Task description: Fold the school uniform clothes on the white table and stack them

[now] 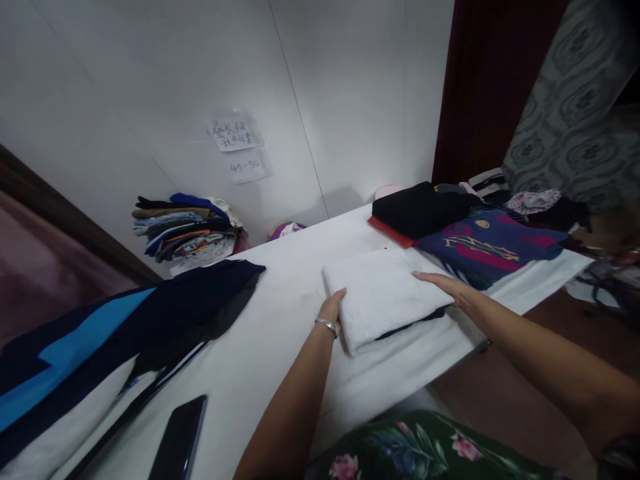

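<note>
A folded white garment (pixel 385 293) with a fleecy-looking surface lies on the white table, and a dark layer shows under its front edge. My left hand (pixel 333 311) grips its left side, thumb on top and the other fingers hidden beneath. At the right side my right hand (pixel 447 288) holds it, with the thumb stretched over the top and the remaining fingers mostly out of sight. A silver bracelet (pixel 327 326) circles my left wrist.
Dark and blue clothes (pixel 200 300) spread over the table's left side, beside a phone (pixel 179 437). A clothes stack (pixel 187 230) stands by the wall under paper notes (pixel 237 132). A black folded garment (pixel 425 210) and a patterned navy garment (pixel 487 243) lie at right.
</note>
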Tool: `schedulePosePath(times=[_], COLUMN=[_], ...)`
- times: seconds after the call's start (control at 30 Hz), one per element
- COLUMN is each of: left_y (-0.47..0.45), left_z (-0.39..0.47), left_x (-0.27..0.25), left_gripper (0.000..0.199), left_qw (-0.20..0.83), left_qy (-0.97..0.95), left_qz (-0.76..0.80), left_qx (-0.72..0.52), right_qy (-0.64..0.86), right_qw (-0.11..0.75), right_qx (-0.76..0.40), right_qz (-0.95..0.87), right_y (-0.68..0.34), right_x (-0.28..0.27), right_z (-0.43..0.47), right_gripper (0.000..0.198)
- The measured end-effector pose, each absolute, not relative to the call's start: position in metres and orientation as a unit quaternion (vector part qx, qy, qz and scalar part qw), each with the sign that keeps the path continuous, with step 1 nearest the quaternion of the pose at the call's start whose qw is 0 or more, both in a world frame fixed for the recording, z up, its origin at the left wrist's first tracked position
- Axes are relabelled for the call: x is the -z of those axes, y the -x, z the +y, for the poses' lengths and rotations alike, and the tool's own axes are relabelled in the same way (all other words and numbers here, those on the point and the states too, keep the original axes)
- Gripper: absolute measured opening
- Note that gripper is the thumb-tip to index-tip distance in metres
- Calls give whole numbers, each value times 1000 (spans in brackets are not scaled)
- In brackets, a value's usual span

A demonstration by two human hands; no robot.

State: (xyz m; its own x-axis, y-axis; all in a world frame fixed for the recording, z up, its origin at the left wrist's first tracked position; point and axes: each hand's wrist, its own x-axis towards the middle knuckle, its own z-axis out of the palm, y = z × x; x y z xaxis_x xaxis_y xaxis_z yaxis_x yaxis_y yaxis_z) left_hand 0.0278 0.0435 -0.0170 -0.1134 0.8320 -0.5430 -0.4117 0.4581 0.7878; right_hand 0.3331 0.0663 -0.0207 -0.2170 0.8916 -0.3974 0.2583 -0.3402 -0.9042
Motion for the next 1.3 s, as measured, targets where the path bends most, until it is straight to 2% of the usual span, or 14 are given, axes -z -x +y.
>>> schedulePosePath(times=[0.13,0.23,0.3,0.4,0.43,0.5,0.63,0.7,0.8,0.97,1.07,1.17,1.23,1.3], left_y=[-32,-34,-32,-18,-11,6,28,26,18,15,18,15,11,7], left_z=[33,19,7,-9,-12,-16,-9,-1,12,23,23,19,16,15], left_x=[16,20,25,34,37,41,46,47,45,27,6,-24,-48,-72], left_gripper=[48,59,61,53,49,45,68,73,69,59,53,48,47,48], left_qw=[655,645,642,625,591,456,129,52,-3,16,47,123,191,261], left_qy=[-213,-239,-247,-284,-320,-447,-739,-806,-842,-853,-825,-758,-682,-608], left_qz=[518,506,519,576,609,666,600,549,507,450,438,456,475,479], left_qx=[-507,-520,-507,-443,-421,-387,-276,-216,-183,-264,-355,-450,-522,-577], right_qy=[576,574,564,583,591,602,608,606,588,532,488,466,441,412], right_qw=[298,309,315,312,310,309,311,320,345,431,461,510,535,526], right_qx=[-545,-557,-583,-600,-598,-586,-532,-522,-551,-557,-590,-621,-626,-639], right_qz=[-531,-515,-492,-451,-443,-445,-500,-508,-482,-471,-448,-370,-355,-382], right_y=[-327,-326,-329,-339,-343,-349,-353,-350,-345,-334,-328,-323,-321,-319], right_x=[17,14,12,11,11,14,20,21,18,-8,-33,-65,-87,-109], right_z=[66,62,58,53,52,51,53,54,54,52,52,51,50,51], right_gripper=[51,53,58,76,82,86,81,81,80,67,47,26,36,46])
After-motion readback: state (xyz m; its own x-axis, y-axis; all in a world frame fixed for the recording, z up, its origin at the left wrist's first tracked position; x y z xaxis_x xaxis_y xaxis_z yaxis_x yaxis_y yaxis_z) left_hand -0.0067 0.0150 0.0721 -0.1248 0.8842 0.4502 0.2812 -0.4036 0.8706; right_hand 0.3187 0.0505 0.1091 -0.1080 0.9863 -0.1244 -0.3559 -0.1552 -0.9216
